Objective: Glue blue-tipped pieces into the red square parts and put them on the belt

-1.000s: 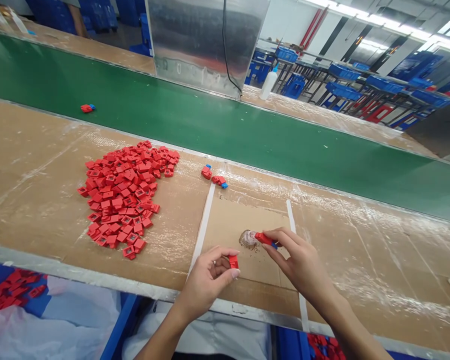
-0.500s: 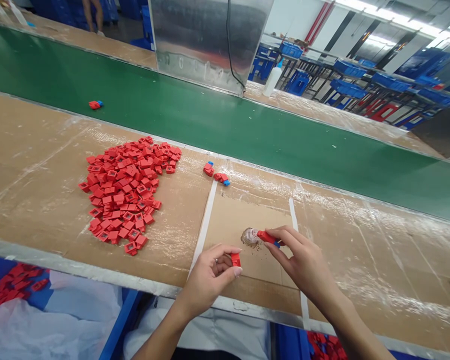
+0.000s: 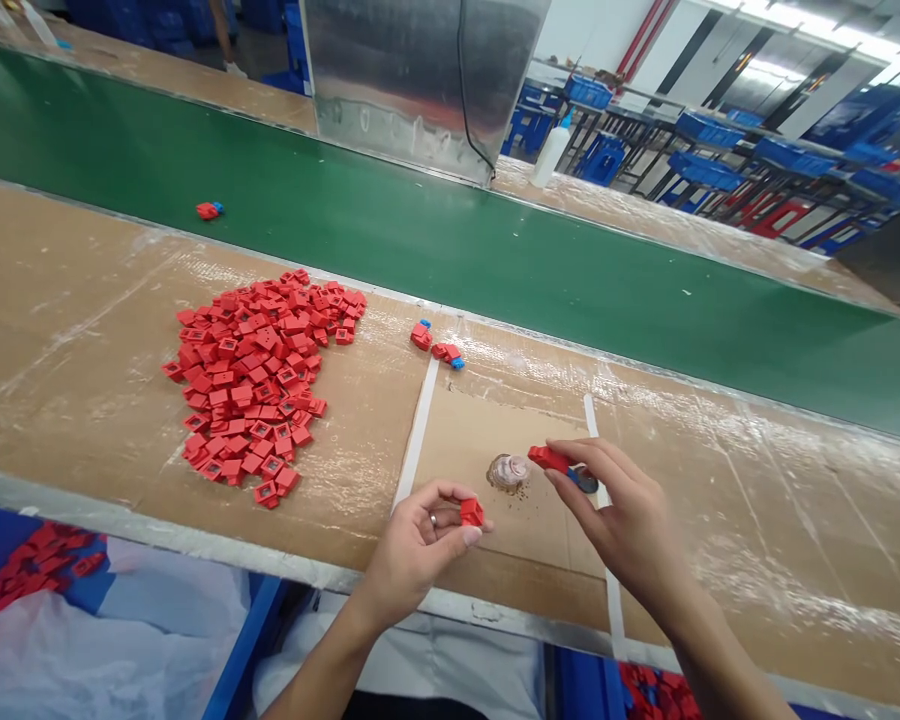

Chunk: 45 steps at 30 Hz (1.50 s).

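Between the fingertips of my left hand [image 3: 420, 545] is a small red plastic block [image 3: 471, 512] with a hollow side. My right hand [image 3: 622, 500] pinches a red and blue plastic piece [image 3: 547, 458]; a dark round end shows beside its fingers. Just left of that piece, a whitish, wet-looking lump [image 3: 508, 470] sits on the cardboard sheet [image 3: 457, 440], with brown specks around it. A big heap of red blocks [image 3: 255, 380] lies to the left. Two red and blue pieces [image 3: 447, 354] rest near the table's far edge.
Beyond the table runs a green conveyor belt [image 3: 390, 220] carrying one red and blue piece [image 3: 208, 210]. A white squeeze bottle [image 3: 551, 155] stands past it, right of a metal panel [image 3: 420, 90]. Below the near edge are blue bins with red parts [image 3: 41, 565]. A person's leg shows far back.
My right hand has drawn the red and blue piece up and right, off the whitish lump. The block in my left hand has turned slightly. The piece on the belt appears shifted a little right.
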Available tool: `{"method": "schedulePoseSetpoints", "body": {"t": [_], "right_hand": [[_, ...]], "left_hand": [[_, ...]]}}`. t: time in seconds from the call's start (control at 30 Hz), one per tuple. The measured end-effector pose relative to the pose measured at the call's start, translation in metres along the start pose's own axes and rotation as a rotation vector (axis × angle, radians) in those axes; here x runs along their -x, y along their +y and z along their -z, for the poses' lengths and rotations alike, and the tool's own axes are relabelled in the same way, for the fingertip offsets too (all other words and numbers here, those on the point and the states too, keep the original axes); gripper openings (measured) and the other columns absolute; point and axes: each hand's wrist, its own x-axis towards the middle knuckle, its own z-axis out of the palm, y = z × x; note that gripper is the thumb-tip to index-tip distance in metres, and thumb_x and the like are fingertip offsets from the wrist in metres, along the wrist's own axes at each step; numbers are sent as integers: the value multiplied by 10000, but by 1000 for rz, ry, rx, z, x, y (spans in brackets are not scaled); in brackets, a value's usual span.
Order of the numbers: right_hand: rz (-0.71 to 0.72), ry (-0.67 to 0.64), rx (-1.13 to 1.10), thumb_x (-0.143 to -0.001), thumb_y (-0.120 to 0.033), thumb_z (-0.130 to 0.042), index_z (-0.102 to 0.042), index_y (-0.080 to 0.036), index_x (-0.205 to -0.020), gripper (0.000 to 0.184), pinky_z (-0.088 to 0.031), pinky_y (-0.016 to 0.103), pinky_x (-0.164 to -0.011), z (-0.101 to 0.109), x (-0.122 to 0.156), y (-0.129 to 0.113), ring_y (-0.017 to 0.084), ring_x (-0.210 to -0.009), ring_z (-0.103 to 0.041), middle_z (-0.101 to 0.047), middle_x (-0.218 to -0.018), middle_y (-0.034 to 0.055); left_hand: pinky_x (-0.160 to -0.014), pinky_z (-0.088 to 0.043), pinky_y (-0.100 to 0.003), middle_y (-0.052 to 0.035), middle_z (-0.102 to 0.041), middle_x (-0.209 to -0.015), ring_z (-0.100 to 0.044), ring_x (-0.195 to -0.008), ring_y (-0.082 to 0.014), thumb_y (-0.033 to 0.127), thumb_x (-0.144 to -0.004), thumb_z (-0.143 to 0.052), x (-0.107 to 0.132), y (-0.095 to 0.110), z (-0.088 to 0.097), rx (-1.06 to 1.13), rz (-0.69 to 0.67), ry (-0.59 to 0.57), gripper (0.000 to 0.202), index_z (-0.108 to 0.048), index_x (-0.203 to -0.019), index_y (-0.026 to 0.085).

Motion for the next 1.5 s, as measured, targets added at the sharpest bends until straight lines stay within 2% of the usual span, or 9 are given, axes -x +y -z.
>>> {"method": "schedulePoseSetpoints", "body": {"t": [0.17, 0.27, 0.37, 0.5, 0.7, 1.0, 1.17, 1.33, 1.5], "right_hand": [[-74, 17, -29, -967, -348, -530, -593, -237, -1164, 234, -501, 366, -723, -2, 3, 9, 225, -841, -614, -665, -1023, 81], [-176, 70, -109, -953, -363, -554, -594, -232, -1198, 281, -512, 382, -745, -5, 9, 8, 226, -842, -620, -676, -1029, 84], [-296, 77, -308, -943, -364, -576, -607, -234, -1215, 303, -531, 412, -823, -11, 23, -6, 244, -935, -643, -681, -1082, 96], [-413, 42, -633, -942, -329, -589, -618, -228, -1226, 302, -544, 385, -907, -25, 41, -36, 251, -1086, -634, -654, -1195, 107], [-530, 66, -851, -917, -326, -630, -659, -226, -1153, 258, -584, 307, -833, -42, 42, -60, 217, -982, -681, -681, -1092, 83], [-515, 48, -892, -903, -307, -651, -670, -229, -1134, 245, -590, 284, -809, -45, 41, -61, 199, -936, -690, -667, -1038, 74], [-472, 15, -865, -921, -304, -626, -656, -237, -1165, 255, -579, 300, -829, -47, 45, -56, 203, -960, -677, -648, -1065, 80], [-384, -24, -730, -952, -276, -578, -619, -242, -1209, 263, -545, 341, -872, -48, 50, -51, 212, -1015, -633, -607, -1128, 91], [-254, -26, -522, -962, -231, -558, -625, -221, -1178, 227, -515, 270, -731, -45, 48, -52, 173, -854, -607, -600, -962, 58]], "left_hand": [[-807, -508, -264, -55, -741, -943, -689, -838, -147, 226, -774, -778, -1, 0, 4, 49, 24, -19, 257, -636, -981, 174], [-812, -494, -252, -79, -755, -983, -672, -906, -159, 234, -763, -788, -1, 1, 5, 34, 25, -12, 318, -650, -1044, 179], [-846, -481, -263, -93, -757, -989, -655, -967, -183, 236, -758, -791, -1, 1, 6, -3, 30, -9, 340, -675, -1071, 167], [-788, -472, -236, -62, -739, -927, -633, -856, -150, 221, -750, -796, -2, 2, 5, -44, 19, 15, 293, -710, -1022, 155], [-819, -468, -237, -51, -741, -912, -648, -876, -148, 200, -777, -773, -2, 4, 4, 16, 42, -44, 282, -688, -1042, 154], [-848, -485, -263, -55, -753, -920, -666, -888, -154, 199, -789, -764, -2, 2, 3, 50, 41, -61, 278, -675, -1047, 148], [-794, -478, -224, -38, -736, -891, -643, -837, -128, 195, -785, -767, -1, 3, 2, 16, 41, -55, 270, -691, -1039, 147], [-815, -489, -245, -41, -737, -894, -649, -859, -142, 202, -786, -768, -1, 2, 2, 14, 37, -68, 267, -702, -1042, 165], [-709, -499, -226, -13, -684, -817, -616, -732, -117, 209, -762, -785, -1, 0, 2, -34, 8, -11, 255, -729, -1008, 170]]}}
